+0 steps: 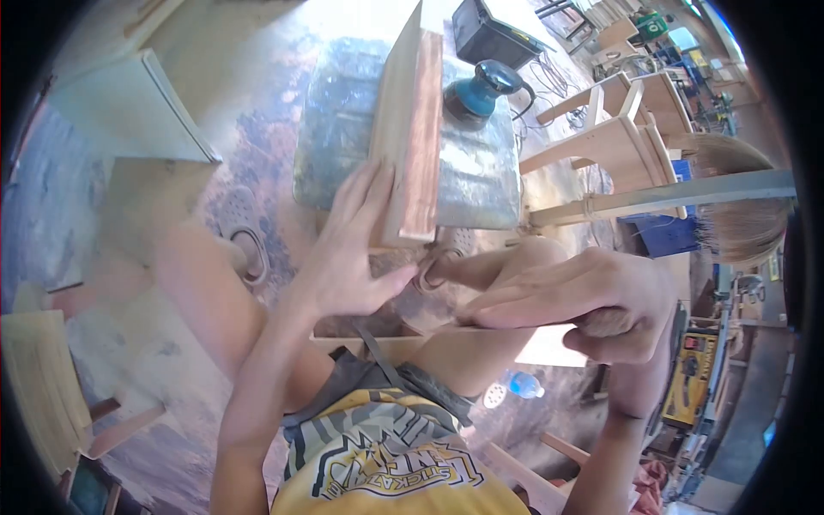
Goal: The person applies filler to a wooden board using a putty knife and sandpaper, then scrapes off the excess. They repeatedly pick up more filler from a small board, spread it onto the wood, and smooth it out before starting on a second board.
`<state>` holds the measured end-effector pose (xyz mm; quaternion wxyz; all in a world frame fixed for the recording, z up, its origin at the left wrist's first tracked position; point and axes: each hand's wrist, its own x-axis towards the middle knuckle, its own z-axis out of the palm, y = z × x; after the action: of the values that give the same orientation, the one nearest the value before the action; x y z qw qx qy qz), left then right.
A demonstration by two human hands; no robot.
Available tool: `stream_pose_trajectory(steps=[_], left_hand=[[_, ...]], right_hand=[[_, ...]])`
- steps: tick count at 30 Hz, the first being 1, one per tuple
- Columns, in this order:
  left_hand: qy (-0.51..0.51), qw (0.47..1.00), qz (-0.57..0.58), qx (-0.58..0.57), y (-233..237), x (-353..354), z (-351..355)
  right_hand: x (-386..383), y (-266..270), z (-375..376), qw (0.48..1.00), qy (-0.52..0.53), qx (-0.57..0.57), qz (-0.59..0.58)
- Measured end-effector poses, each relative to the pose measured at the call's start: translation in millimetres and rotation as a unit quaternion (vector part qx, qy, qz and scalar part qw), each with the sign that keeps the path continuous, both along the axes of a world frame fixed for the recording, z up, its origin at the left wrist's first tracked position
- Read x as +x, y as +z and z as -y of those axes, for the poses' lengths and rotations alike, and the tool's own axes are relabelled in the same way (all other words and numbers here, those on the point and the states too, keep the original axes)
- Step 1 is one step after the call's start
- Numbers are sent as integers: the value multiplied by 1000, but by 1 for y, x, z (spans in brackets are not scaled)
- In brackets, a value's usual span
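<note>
A long wooden board point(421, 146) stands on its edge on a worn bluish platform point(335, 129), its reddish-brown narrow face towards me. My left hand point(348, 249) lies against the board's left side near its close end, fingers stretched out and thumb apart. To the right, in front of my knee, my right hand point(584, 305) is off the board, with its fingers bent round a small brownish piece that I cannot make out. A blue and black power sander point(481, 93) rests on the platform just right of the board.
Beyond the platform sits a black crate point(496, 34). Wooden stools point(614, 142) and a broom point(738, 197) with a long handle are at the right. A water bottle point(525, 384) is on the floor by my leg. A pale cabinet point(137, 112) stands at left.
</note>
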<state>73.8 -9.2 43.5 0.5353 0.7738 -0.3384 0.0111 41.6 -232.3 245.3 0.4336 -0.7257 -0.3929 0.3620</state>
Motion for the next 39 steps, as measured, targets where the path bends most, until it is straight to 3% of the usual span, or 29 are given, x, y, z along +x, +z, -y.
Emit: stream_pose_trajectory(steps=[1, 2, 3, 4, 5, 6, 7, 8, 9, 10, 11, 12, 14, 15, 17, 21, 23, 26, 28, 30, 32, 35, 39], left_hand=[[-62, 996, -40, -46, -6, 2, -5], [-65, 997, -29, -34, -14, -1, -5], [-76, 985, -105, -118, -23, -7, -4], [-84, 959, -181, -199, -30, -11, -3], [-85, 964, -171, -183, -34, -16, 10], [-95, 892, -198, -396, -36, -24, 31], [-102, 772, -224, -586, -37, -27, 41], [-105, 783, -225, -570, -27, -22, 38], [-35, 892, -193, -408, -10, -15, 33], [35, 961, -148, -231, 4, -6, 31], [32, 966, -147, -211, 10, 6, 31], [31, 968, -146, -200, 14, 13, 37], [42, 969, -144, -196, 20, 28, 45], [45, 972, -143, -184, 21, 36, 48], [24, 973, -160, -165, 22, 49, 53], [49, 952, -234, -194, 28, 64, 75], [89, 899, -295, -311, 25, 79, 89], [145, 916, -311, -210, 11, 131, 95], [184, 939, -200, -209, -4, 176, 100], [261, 961, -69, -59, -5, 221, 100], [289, 915, -161, -231, -17, 273, 84], [269, 898, -118, -328, 7, 268, 53], [294, 889, -148, -319, 12, 220, 6]], right_hand=[[-11, -19, 37, 1000, -3, 11, 12], [-29, -50, 90, 988, -110, 101, 43], [-41, -71, 119, 955, -214, 192, 71], [-43, -83, 105, 951, -215, 206, 80], [-37, -98, 72, 831, -341, 440, 2], [-31, -111, 49, 635, -431, 635, -84], [-29, -129, 43, 621, -428, 651, -85], [-28, -153, 40, 536, -460, 701, -97], [-26, -174, 34, 447, -487, 742, -110], [-12, -187, 24, 424, -340, 827, -144], [2, -198, 15, 391, -184, 886, -170], [8, -211, 6, 381, -182, 890, -170], [18, -236, -11, 312, -200, 892, -260], [22, -246, -17, 302, -196, 895, -264], [30, -265, -28, 328, -182, 882, -284], [30, -269, -36, 293, -98, 903, -298], [24, -263, -38, 256, -69, 909, -322], [14, -250, -34, 265, -64, 911, -310], [11, -260, -25, 287, -52, 907, -303], [7, -264, -16, 310, -42, 901, -299], [5, -261, -4, 321, -76, 904, -273], [1, -254, 10, 314, -91, 906, -268], [-1, -267, 18, 301, -123, 905, -274]])
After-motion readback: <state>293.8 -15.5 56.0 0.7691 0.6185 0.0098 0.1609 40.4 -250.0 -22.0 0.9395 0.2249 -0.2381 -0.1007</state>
